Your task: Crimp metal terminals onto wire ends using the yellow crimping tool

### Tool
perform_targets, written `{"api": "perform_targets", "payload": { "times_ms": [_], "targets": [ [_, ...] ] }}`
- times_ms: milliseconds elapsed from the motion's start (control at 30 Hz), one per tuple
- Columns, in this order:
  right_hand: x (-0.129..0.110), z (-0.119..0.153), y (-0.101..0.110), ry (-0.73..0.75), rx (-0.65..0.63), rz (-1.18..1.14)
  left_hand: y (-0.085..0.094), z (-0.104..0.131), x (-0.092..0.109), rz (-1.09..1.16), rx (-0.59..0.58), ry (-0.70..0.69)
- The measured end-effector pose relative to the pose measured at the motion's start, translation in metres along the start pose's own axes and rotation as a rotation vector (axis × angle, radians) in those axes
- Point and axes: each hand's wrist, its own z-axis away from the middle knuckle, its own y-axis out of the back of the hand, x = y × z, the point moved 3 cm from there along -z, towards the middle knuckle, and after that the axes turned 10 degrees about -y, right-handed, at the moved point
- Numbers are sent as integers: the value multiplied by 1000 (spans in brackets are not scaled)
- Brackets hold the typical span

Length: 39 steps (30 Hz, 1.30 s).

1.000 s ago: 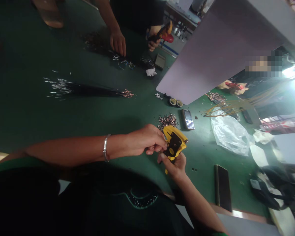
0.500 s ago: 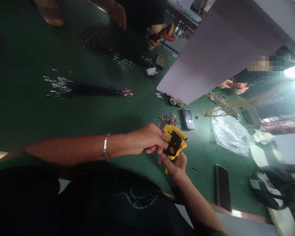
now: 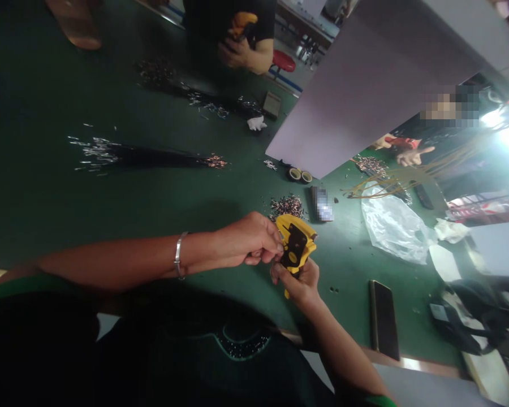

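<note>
Wrapped round the handles of a yellow and black wire stripper (image 3: 296,244) is my right hand (image 3: 300,284). The stripper's head tilts up, over the green table. My left hand (image 3: 258,240) is pinched closed against the left side of its head; whatever lies between those fingertips is too small to make out. Just beyond the tool is a heap of small cut bits with copper showing (image 3: 286,208). A bundle of black wires (image 3: 156,156) lies further left, with silvery tips at one end and coppery tips at the other.
A keypad phone (image 3: 321,204), two tape rolls (image 3: 300,175) and a clear plastic bag (image 3: 394,223) lie beyond my hands. A dark smartphone (image 3: 384,319) rests near the front edge. A pale upright panel (image 3: 356,90) divides the table. Co-workers' hands hold tools across it.
Both my hands and the wire stripper keep nearly the same pose while the view shifts slightly. Across the table, a co-worker's hand with an orange tool has moved left and up.
</note>
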Motion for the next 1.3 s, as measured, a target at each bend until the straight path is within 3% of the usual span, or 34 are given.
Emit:
{"api": "perform_targets", "payload": {
  "times_ms": [267,567,767,967,1300],
  "targets": [
    [-5,-2,-1,-11,-39,-95,-1,3,5,53,38,35],
    [-22,-7,5,176,137,331,-2,2,5,125,82,77],
    [-36,-5,2,238,188,404,-3,3,7,87,64,63],
    [-31,-5,3,94,55,251,-3,3,7,46,59,51],
    [-17,-6,5,-11,-107,-18,0,4,4,50,73,9]
  ]
}}
